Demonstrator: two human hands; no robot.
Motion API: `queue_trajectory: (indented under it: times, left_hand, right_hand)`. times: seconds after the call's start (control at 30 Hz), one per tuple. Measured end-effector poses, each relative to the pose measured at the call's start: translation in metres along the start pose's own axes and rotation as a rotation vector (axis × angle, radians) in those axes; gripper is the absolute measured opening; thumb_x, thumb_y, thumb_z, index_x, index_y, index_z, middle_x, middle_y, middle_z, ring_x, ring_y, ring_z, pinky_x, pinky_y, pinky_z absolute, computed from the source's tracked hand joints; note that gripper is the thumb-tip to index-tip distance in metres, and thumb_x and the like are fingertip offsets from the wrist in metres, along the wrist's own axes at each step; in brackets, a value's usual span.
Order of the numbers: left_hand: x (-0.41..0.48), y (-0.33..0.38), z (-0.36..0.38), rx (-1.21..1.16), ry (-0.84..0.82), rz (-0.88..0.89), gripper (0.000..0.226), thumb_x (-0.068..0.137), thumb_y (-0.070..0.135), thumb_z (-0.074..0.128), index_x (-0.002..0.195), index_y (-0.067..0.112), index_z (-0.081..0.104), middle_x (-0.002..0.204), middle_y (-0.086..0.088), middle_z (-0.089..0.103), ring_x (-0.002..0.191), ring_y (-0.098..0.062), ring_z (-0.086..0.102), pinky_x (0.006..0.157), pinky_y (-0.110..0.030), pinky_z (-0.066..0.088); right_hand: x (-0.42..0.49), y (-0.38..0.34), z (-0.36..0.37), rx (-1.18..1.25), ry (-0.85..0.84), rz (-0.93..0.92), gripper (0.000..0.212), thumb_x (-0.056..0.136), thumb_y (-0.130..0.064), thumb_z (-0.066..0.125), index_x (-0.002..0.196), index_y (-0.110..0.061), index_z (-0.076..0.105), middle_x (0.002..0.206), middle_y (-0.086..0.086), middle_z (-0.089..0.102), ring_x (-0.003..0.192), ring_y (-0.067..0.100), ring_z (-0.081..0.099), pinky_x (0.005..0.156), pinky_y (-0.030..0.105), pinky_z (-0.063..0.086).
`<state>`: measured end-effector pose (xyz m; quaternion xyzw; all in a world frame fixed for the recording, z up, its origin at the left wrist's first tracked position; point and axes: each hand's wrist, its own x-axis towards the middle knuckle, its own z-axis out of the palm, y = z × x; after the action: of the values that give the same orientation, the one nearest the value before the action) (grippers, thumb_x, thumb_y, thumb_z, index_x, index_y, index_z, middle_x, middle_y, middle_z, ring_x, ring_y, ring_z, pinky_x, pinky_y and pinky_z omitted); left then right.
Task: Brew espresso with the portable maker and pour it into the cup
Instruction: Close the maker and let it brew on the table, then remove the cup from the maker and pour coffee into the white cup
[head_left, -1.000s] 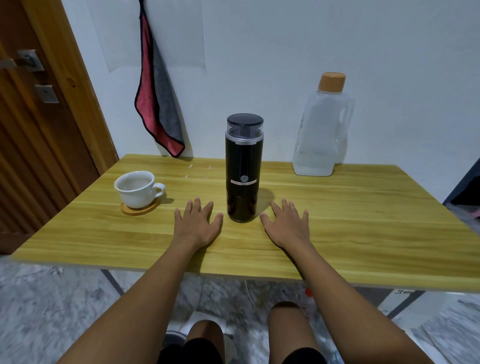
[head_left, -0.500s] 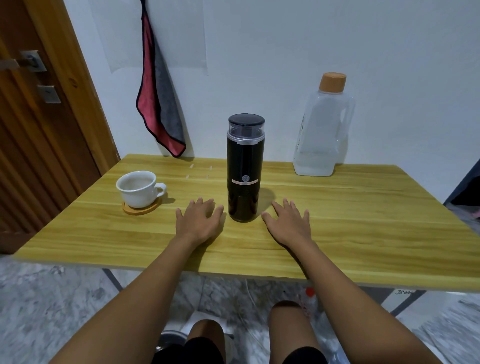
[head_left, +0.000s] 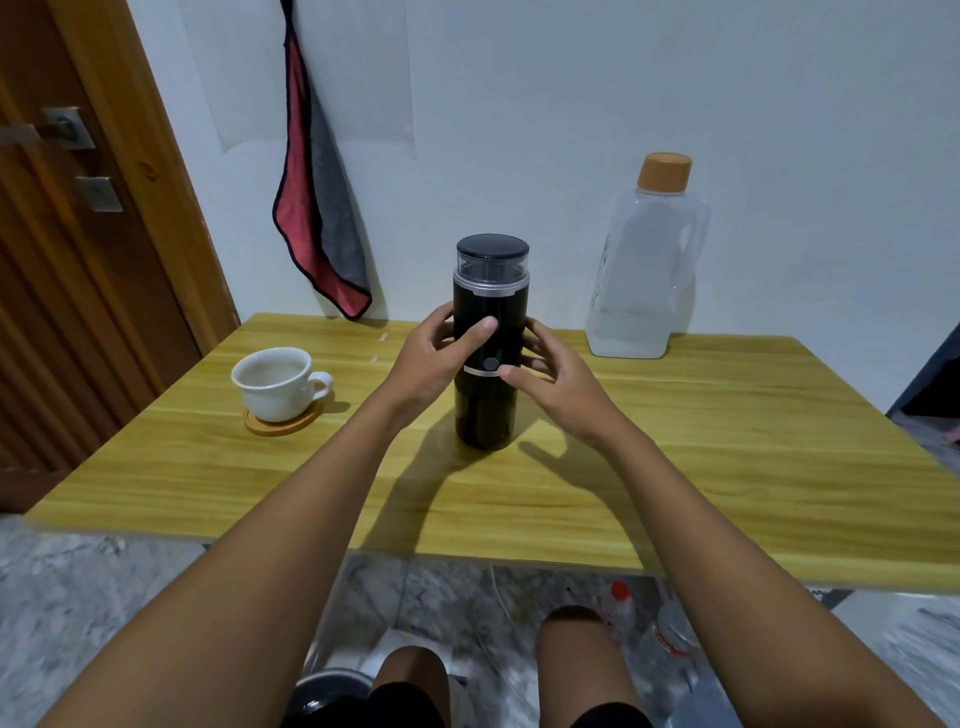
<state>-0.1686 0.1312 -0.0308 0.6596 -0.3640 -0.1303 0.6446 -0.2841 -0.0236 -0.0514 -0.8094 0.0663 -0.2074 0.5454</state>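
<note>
The black portable espresso maker (head_left: 486, 415), with a clear collar and a black lid, stands upright in the middle of the wooden table (head_left: 727, 467). My left hand (head_left: 434, 356) grips its upper body from the left, thumb across the front. My right hand (head_left: 553, 376) curls round its right side, the thumb tip touching the silver band beside the button. A white cup (head_left: 272, 384) sits on a round wooden coaster (head_left: 291, 425) to the left of the maker. I cannot tell what is inside the cup.
A clear plastic water jug (head_left: 644, 270) with an orange cap stands at the back right by the wall. A red and grey cloth (head_left: 322, 218) hangs on the wall behind. A wooden door (head_left: 67, 260) is at the left. Bottles (head_left: 621, 605) lie on the floor under the table.
Both hands lifted off the tabletop, where they lay flat on either side of the maker, and took hold of its body. The maker has not moved.
</note>
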Motion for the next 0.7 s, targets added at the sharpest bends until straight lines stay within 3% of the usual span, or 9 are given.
queue_trajectory:
  times: [0.3,0.5,0.7]
  left_hand:
    - [-0.001,0.006,-0.002,0.017,0.011,-0.023,0.069,0.071,0.064,0.074,0.127,0.025,0.065,0.123,-0.002,0.072,0.120,-0.021,0.066,0.106,-0.051,0.052]
    - [-0.002,0.006,-0.001,0.032,0.005,-0.029,0.067,0.071,0.066,0.072,0.126,0.029,0.064,0.123,-0.001,0.072,0.121,-0.020,0.065,0.107,-0.051,0.051]
    - [0.000,0.003,0.000,0.014,0.018,-0.023,0.057,0.082,0.055,0.072,0.130,0.026,0.063,0.124,-0.002,0.072,0.121,-0.022,0.065,0.106,-0.053,0.051]
  right_hand:
    - [0.022,-0.009,-0.008,-0.187,-0.033,0.001,0.082,0.080,-0.043,0.083,0.149,-0.028,0.041,0.142,-0.003,0.057,0.119,0.012,0.058,0.099,0.032,0.050]
    - [0.026,-0.009,-0.013,-0.276,-0.048,-0.006,0.086,0.076,-0.050,0.082,0.148,-0.025,0.043,0.142,-0.003,0.057,0.122,0.017,0.059,0.103,0.044,0.052]
    - [0.025,-0.010,-0.013,-0.331,-0.033,-0.028,0.089,0.070,-0.066,0.076,0.144,-0.032,0.043,0.128,-0.015,0.057,0.113,0.010,0.060,0.097,0.040,0.054]
